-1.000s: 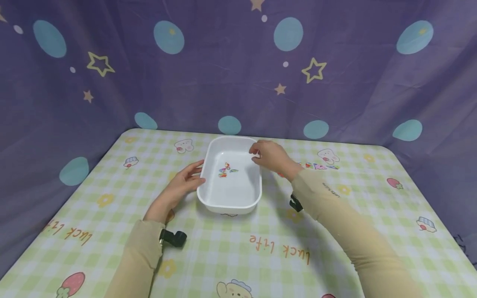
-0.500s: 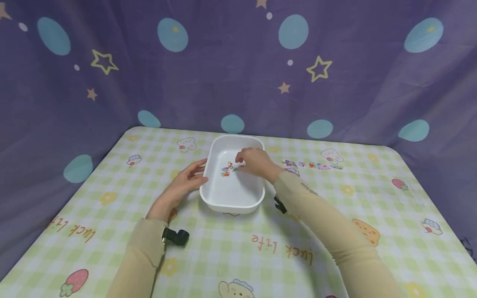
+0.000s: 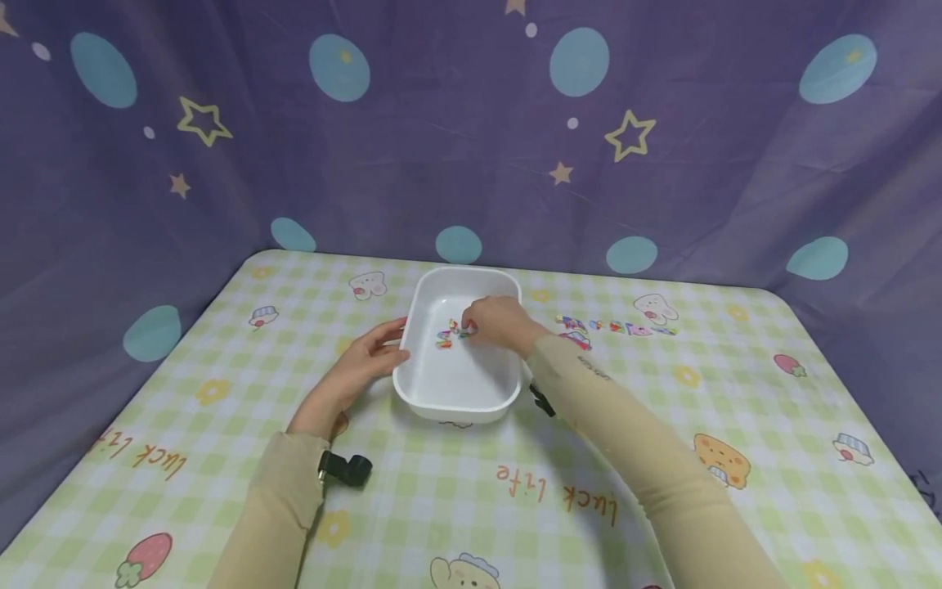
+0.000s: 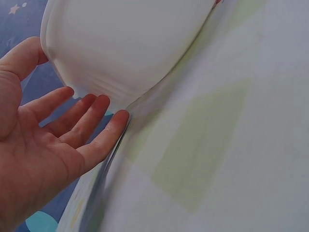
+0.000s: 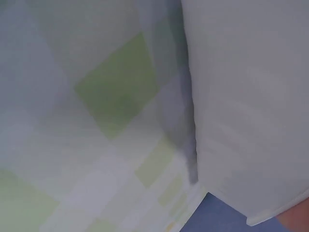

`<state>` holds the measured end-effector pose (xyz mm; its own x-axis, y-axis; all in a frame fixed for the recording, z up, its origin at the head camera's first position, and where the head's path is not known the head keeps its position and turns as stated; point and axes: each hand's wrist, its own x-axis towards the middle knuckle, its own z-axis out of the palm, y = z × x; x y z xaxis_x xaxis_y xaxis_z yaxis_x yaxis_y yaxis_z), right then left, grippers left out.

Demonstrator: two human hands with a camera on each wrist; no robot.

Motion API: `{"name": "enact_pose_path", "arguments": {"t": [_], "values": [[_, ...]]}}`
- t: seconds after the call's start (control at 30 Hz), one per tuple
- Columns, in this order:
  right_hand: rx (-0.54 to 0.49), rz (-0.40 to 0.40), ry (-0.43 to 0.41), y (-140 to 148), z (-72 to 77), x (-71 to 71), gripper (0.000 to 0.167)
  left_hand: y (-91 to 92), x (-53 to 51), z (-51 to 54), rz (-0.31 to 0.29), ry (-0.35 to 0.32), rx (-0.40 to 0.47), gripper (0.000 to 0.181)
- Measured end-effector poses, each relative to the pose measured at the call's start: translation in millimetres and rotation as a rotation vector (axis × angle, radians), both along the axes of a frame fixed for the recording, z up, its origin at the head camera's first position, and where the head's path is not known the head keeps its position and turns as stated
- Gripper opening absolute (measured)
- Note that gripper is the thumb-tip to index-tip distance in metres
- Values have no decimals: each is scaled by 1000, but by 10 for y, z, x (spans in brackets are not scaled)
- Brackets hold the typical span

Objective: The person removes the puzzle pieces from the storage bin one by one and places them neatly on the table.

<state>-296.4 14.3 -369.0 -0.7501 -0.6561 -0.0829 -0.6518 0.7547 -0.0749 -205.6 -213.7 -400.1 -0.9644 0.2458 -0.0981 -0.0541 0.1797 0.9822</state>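
Note:
A white tray stands on the table with several small colourful pieces on its floor. My left hand rests at its left side, fingers extended. The left wrist view shows that hand with its thumb at the rim of the tray and fingertips along the wall. Inside the tray, the curled fingers of my right hand pinch a small colourful piece, partly hidden. The tray's outer wall fills the right of the right wrist view, with a little of the hand below.
More colourful pieces lie in an uneven row on the table, right of the tray; another piece is just in front of them. A checked, printed cloth covers the table. Behind it hangs a purple curtain.
My right hand has moved left and down from the tray's right rim to the pieces inside, and its fingers have closed together. The left hand has stayed at the tray.

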Motion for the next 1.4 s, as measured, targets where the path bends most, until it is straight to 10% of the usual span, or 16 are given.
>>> {"name": "enact_pose_path", "arguments": {"t": [1.4], "values": [[-122,10,30,214,165,48,10,14,0,18,33,-11,-38,64]]}}
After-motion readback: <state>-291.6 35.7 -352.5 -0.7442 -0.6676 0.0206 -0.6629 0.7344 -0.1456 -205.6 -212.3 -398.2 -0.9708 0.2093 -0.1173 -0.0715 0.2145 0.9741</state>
